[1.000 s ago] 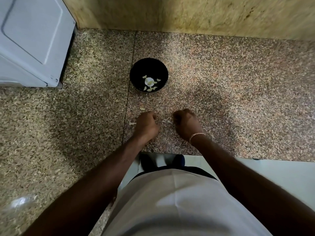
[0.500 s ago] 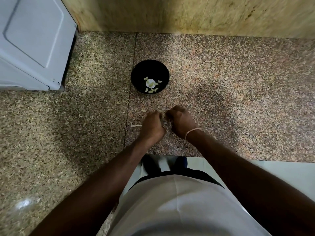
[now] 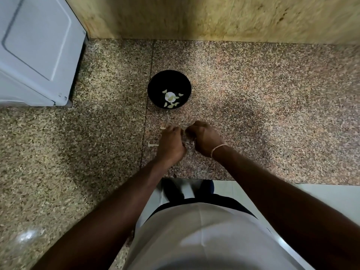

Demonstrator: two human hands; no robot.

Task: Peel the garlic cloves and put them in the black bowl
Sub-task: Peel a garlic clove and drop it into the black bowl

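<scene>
Curling both fists just short of the black bowl (image 3: 169, 90), your left hand (image 3: 171, 143) and right hand (image 3: 205, 139) pinched pale garlic (image 3: 190, 142) (barely visible) together.

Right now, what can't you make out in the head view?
- What left hand and right hand hold: curled fingers hide it.
- Pale scrap between them: too small to name.
- Count of cloves in black bowl: glare, overlapping.
- White appliance: cut off by frame edge.

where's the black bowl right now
In the head view the black bowl sits on the speckled counter, just beyond both hands, right of the white appliance.
</scene>
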